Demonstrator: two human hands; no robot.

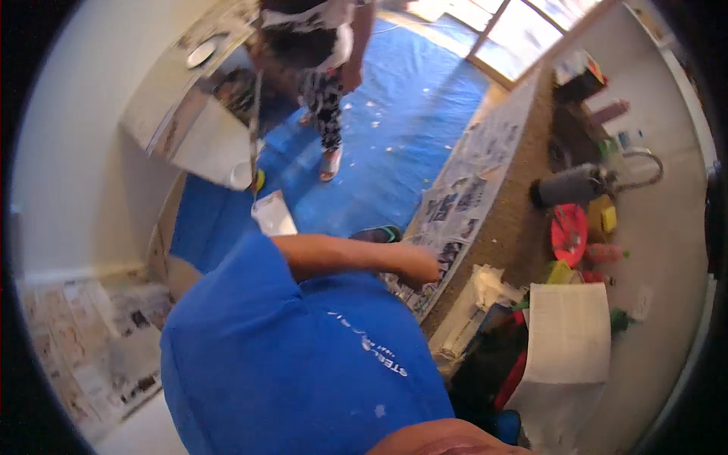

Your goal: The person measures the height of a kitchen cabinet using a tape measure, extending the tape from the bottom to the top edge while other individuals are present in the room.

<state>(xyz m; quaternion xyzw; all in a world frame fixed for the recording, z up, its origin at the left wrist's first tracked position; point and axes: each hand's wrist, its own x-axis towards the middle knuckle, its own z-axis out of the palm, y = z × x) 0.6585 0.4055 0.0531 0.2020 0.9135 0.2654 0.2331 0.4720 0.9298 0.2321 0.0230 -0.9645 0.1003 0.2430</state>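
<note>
My left forearm [334, 255] reaches across the front of my blue shirt toward the right. At its end my left hand [415, 265] is over the newspaper [455, 205] along the counter's edge. The hand is blurred and its fingers do not show clearly; nothing can be made out in it. Below it on the floor side is a dark sandal [377, 234] with a teal strap. A pale rectangular tray or sheet [274, 214] lies on the blue floor sheet [387, 114] left of the sandal. My right hand is not in view.
Another person [322, 83] in patterned trousers stands on the sheet ahead, beside a long pole [255, 136]. A brown speckled counter [506, 227] at right carries a grey bottle [569, 186], a red dish [569, 233] and a white sheet [569, 334]. Newspaper [98, 341] covers the lower left.
</note>
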